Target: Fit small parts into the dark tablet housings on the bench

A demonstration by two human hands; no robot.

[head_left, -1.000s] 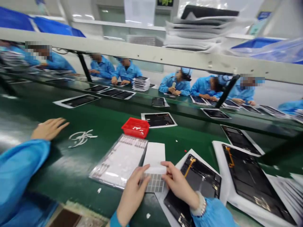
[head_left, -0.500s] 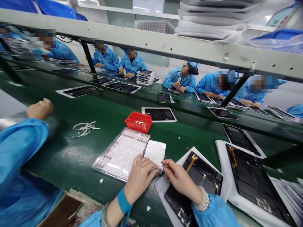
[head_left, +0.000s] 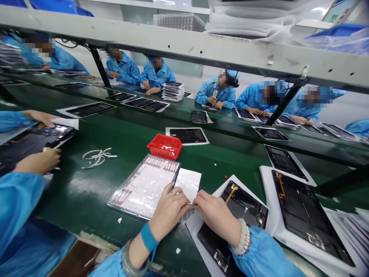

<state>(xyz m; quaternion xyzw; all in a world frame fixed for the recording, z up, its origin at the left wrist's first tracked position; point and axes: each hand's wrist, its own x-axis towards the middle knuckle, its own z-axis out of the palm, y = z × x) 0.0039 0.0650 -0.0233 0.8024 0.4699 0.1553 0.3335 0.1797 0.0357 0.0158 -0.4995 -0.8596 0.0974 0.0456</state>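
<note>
White strips (head_left: 100, 155) on the tabletop (head_left: 72, 204), left of the red bin (head_left: 165, 150). Clear tray (head_left: 148, 186) of small parts: just in front of bin. Left hand (head_left: 170, 209): in front of bin, grip pinched on gridded sheet (head_left: 183, 218). Sheet sits front-right of bin, mostly under fingers. Right hand (head_left: 217, 216): farther front-right of bin, fingertips at sheet edge; can't tell if clamped. Black panel (head_left: 248, 204): front-right of bin, partly under right wrist.

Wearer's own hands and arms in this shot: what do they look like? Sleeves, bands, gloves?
Both ungloved, in light-blue sleeves. Left hand: teal wristband with a thin strip trailing from it, a greyish bangle further up, then the left sleeve. Right hand: pale beaded bracelet against the gathered cuff of the right sleeve.
</note>
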